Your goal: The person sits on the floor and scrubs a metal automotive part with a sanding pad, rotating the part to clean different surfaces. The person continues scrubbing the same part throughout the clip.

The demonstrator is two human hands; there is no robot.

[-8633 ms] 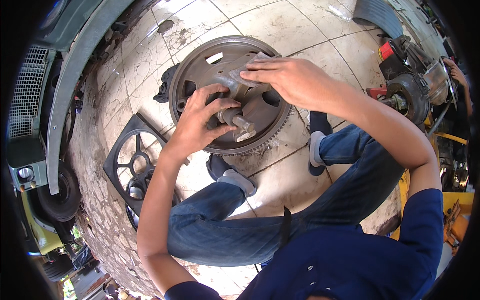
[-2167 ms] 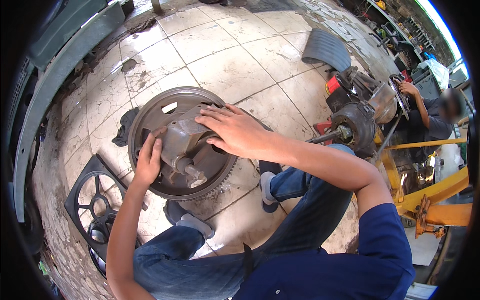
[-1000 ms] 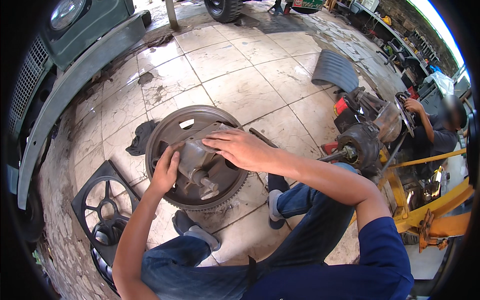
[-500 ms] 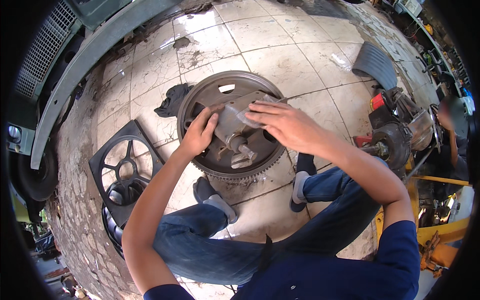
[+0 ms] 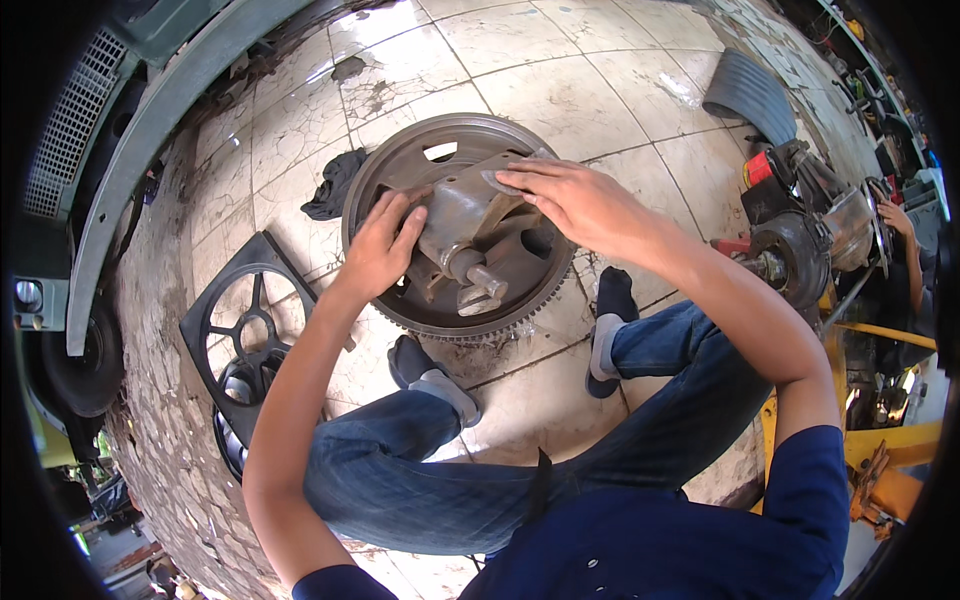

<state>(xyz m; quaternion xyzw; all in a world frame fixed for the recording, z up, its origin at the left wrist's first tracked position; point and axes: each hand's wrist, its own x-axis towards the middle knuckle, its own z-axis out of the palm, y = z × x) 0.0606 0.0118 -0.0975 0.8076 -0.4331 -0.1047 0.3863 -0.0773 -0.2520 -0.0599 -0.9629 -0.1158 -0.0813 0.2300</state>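
Observation:
A toothed flywheel [image 5: 365,165] lies flat on the tiled floor in front of my feet. On top of it rests a brownish-grey metal housing [image 5: 452,232] with a stubby shaft [image 5: 486,281] pointing toward me. My left hand [image 5: 378,245] grips the housing's left side, thumb on the near face and fingers over its edge. My right hand [image 5: 575,205] presses a thin grey sheet [image 5: 497,183], perhaps sandpaper, onto the housing's right part with its fingertips. Much of the sheet is hidden under those fingers.
A black cloth [image 5: 334,184] lies left of the flywheel, and a square black fan shroud [image 5: 205,300] nearer on the left. A greasy mechanical assembly [image 5: 790,240] stands at right, with another person's hand [image 5: 897,218] beyond it. A vehicle bumper [image 5: 130,180] borders the upper left.
My right hand has slid slightly up and left over the housing with the sheet. My left hand keeps its hold. The whole view has shifted a little.

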